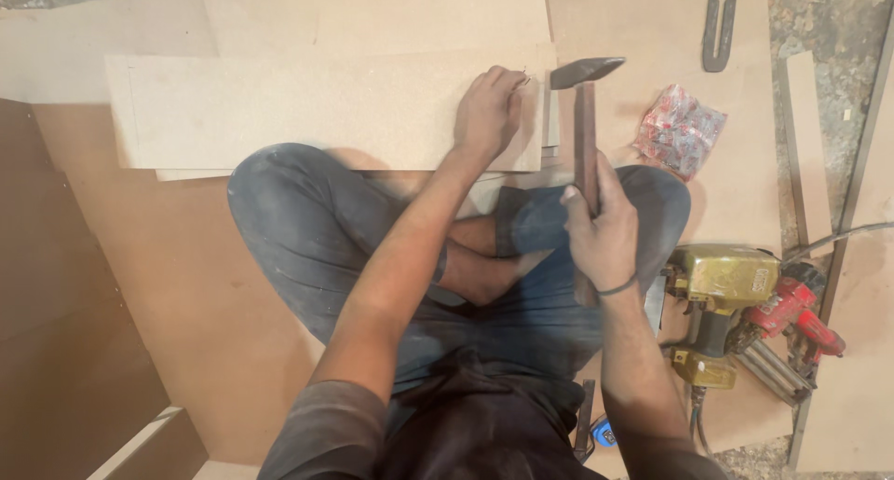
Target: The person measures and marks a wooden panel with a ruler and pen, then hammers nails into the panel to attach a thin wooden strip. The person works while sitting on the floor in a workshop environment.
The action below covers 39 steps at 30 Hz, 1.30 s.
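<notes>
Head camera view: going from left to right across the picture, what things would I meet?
Pale board → left hand pinching a small nail → hammer in the right hand → red-and-white packet → yellow nail gun → red tool.

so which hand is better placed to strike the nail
Probably the right hand: it grips the hammer, whose head hangs just right of the nail. The left hand pinches that nail on the board.

At your right knee: gold pneumatic nailer (722, 289), red nail gun (792, 314); red-white packet (680, 129) beyond; metal slotted bar (719, 22) near top edge.
</notes>
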Each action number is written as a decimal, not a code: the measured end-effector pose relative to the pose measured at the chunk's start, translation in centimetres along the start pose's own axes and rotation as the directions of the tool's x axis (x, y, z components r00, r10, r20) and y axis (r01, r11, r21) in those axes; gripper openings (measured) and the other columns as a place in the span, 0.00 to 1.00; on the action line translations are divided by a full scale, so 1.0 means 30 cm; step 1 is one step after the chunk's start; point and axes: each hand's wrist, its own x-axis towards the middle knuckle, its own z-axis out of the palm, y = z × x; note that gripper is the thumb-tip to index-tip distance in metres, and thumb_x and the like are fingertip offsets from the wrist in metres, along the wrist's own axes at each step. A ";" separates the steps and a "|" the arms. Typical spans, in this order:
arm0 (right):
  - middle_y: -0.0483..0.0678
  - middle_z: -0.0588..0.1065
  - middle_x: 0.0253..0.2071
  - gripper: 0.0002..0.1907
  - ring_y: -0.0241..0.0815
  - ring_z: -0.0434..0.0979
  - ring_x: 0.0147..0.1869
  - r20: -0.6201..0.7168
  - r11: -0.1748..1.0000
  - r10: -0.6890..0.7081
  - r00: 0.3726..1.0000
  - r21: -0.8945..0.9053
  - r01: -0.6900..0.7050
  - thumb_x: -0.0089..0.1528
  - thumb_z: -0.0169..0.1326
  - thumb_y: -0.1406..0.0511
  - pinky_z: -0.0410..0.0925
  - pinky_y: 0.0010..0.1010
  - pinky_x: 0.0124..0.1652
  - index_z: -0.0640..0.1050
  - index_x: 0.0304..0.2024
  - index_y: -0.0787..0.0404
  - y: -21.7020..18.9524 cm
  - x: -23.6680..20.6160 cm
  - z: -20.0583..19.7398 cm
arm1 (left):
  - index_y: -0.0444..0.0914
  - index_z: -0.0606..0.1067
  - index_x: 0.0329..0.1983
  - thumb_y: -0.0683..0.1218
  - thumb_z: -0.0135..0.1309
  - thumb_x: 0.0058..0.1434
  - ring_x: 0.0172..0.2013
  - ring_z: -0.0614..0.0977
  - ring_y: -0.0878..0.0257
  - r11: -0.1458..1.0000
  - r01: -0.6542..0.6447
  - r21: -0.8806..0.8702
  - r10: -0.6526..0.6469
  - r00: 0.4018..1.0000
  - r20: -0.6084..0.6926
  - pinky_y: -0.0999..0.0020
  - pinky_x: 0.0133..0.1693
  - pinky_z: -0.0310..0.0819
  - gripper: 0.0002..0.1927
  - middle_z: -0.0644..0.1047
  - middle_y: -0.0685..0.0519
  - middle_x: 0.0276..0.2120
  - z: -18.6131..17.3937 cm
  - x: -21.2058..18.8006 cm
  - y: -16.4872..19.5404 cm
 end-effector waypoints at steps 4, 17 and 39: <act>0.43 0.75 0.34 0.29 0.29 0.71 0.29 0.005 0.995 -0.038 0.999 0.094 0.038 0.67 0.50 0.72 0.68 0.22 0.30 0.67 0.72 0.63 -0.018 -0.004 -0.024 | 0.37 0.74 0.52 0.36 0.57 0.57 0.46 0.77 0.46 0.998 -0.036 -0.055 0.035 0.999 -0.020 0.54 0.49 0.73 0.18 0.74 0.46 0.46 -0.049 -0.041 0.000; 0.65 0.78 0.49 0.28 0.59 0.82 0.51 0.072 0.915 -0.326 0.943 -0.225 0.334 0.68 0.55 0.71 0.74 0.41 0.47 0.67 0.70 0.66 0.023 0.114 0.005 | 0.37 0.74 0.53 0.37 0.56 0.59 0.49 0.77 0.46 0.999 0.025 -0.031 -0.024 0.999 0.021 0.55 0.51 0.73 0.18 0.74 0.47 0.48 -0.063 -0.028 0.012; 0.68 0.78 0.49 0.30 0.64 0.81 0.52 0.065 0.943 -0.234 0.970 -0.225 0.243 0.66 0.54 0.71 0.74 0.44 0.48 0.67 0.71 0.63 0.047 0.122 0.044 | 0.39 0.75 0.51 0.38 0.57 0.60 0.48 0.77 0.46 0.999 0.032 -0.027 -0.032 0.999 0.025 0.54 0.51 0.73 0.16 0.75 0.47 0.47 -0.056 -0.028 0.012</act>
